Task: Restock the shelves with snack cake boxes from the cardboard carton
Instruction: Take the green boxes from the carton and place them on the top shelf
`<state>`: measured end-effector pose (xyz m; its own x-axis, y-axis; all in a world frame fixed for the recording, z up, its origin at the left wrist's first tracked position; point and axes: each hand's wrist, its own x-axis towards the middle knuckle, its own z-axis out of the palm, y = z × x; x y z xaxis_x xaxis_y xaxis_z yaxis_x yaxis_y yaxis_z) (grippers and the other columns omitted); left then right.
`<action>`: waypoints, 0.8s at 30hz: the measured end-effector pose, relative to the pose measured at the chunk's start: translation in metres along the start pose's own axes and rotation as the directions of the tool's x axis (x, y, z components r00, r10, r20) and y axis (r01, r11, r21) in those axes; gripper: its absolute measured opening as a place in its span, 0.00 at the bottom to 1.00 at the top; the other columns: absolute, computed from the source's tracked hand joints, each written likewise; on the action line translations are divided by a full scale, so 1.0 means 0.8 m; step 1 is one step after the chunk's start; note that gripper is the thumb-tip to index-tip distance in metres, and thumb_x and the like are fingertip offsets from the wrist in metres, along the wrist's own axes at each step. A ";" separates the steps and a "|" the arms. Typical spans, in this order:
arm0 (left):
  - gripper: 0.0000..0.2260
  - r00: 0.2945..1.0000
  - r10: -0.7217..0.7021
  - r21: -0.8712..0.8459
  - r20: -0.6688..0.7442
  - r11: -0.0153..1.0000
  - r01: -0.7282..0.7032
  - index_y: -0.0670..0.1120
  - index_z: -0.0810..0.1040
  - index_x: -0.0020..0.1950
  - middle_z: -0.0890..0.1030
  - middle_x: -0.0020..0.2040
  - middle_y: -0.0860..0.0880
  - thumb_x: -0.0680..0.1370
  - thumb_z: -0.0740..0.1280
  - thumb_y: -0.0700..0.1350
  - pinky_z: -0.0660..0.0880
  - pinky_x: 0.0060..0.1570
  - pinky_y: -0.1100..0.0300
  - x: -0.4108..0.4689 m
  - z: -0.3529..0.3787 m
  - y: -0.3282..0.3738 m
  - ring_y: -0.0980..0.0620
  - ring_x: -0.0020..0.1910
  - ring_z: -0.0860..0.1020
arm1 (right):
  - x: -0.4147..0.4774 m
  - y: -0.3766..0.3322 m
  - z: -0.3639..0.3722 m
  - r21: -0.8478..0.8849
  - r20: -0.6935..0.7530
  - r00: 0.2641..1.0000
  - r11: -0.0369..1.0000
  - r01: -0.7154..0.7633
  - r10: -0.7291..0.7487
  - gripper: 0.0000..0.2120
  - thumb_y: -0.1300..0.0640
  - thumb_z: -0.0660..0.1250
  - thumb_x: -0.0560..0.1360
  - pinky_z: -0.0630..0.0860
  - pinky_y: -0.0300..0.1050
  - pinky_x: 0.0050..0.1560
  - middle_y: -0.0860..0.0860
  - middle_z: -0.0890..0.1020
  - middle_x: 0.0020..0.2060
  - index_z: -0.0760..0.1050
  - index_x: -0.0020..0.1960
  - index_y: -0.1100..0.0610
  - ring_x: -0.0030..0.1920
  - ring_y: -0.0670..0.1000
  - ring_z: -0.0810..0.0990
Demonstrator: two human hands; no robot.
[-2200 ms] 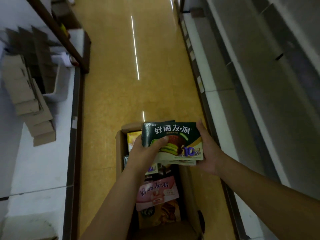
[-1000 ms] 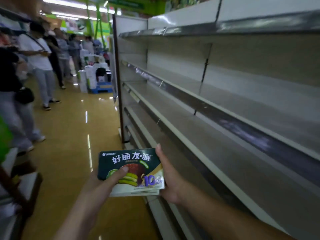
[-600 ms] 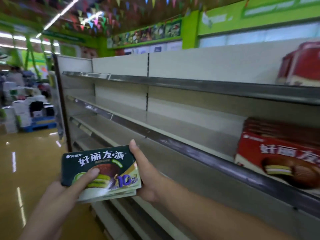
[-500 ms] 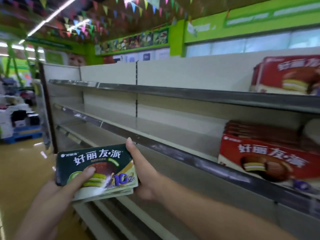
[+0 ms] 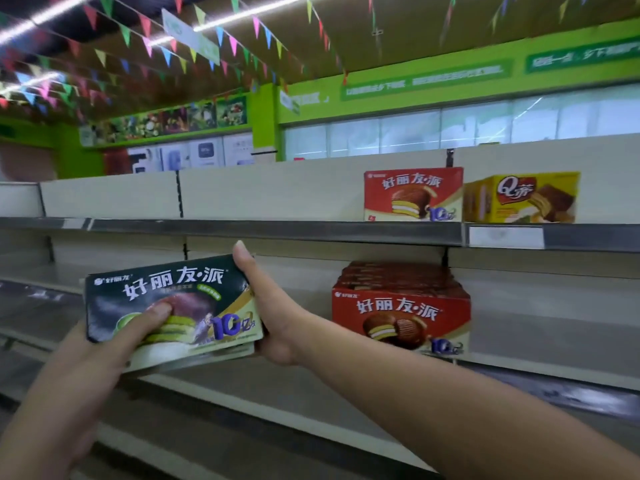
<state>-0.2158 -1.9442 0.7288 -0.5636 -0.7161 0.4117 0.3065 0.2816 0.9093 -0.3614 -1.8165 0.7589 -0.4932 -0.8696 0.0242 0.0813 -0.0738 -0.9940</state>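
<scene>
Both hands hold a small pile of green boxes point(image 5: 180, 292) up in front of the shelving, printed face toward the camera, the pile tipped slightly down at its right end. The left hand point(image 5: 100, 351) grips the left end, its thumb pressed flat on the cake picture and its fingers hidden behind the pile. The right hand point(image 5: 277, 320) clasps the right end, thumb upright along the short edge with its tip above the top corner, and its other fingers are out of sight behind. At least two box edges show under the front one; the exact count cannot be told.

The pile hangs about level with the middle shelf point(image 5: 554, 327), touching no shelf. To its right, beyond the right wrist, a red stack point(image 5: 401, 317) of the same brand sits on that shelf, front face outward. On the top shelf point(image 5: 277, 232) a red box point(image 5: 412, 195) stands upright, with a yellow box point(image 5: 519, 199) just beside it on the right. A white price tag point(image 5: 505, 237) is on the rail below the yellow one. The lower shelf point(image 5: 294, 393) runs beneath both forearms. Coloured bunting point(image 5: 138, 32) hangs from the ceiling.
</scene>
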 end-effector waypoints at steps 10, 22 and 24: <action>0.12 0.996 -0.007 0.036 0.090 0.999 0.004 0.42 0.82 0.56 0.87 0.49 0.43 0.77 0.74 0.48 0.79 0.56 0.40 0.032 0.068 0.013 0.38 0.49 0.84 | -0.059 -0.048 -0.060 0.066 -0.112 0.989 0.993 0.100 -0.093 0.54 0.23 0.68 0.61 0.74 0.56 0.69 0.61 0.78 0.68 0.72 0.74 0.58 0.70 0.63 0.76; 0.23 0.963 0.090 -0.157 0.254 0.986 -0.051 0.54 0.85 0.49 0.87 0.43 0.57 0.58 0.76 0.62 0.72 0.43 0.58 -0.008 0.188 0.105 0.64 0.37 0.83 | -0.146 -0.121 -0.136 0.002 -0.228 0.944 0.970 0.244 -0.237 0.43 0.27 0.64 0.71 0.75 0.59 0.67 0.63 0.80 0.65 0.74 0.72 0.58 0.61 0.64 0.81; 0.19 0.959 0.100 -0.182 0.266 0.982 -0.052 0.52 0.84 0.48 0.87 0.40 0.57 0.61 0.76 0.59 0.72 0.43 0.58 -0.014 0.204 0.119 0.64 0.35 0.82 | -0.159 -0.132 -0.148 -0.014 -0.245 0.930 0.961 0.278 -0.273 0.40 0.28 0.63 0.73 0.77 0.57 0.65 0.62 0.81 0.63 0.76 0.71 0.58 0.60 0.62 0.82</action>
<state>-0.3051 -1.8050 0.8208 -0.7135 -0.4888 0.5019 0.4697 0.1979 0.8604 -0.4102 -1.6404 0.8481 -0.6934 -0.6691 0.2674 -0.0713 -0.3056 -0.9495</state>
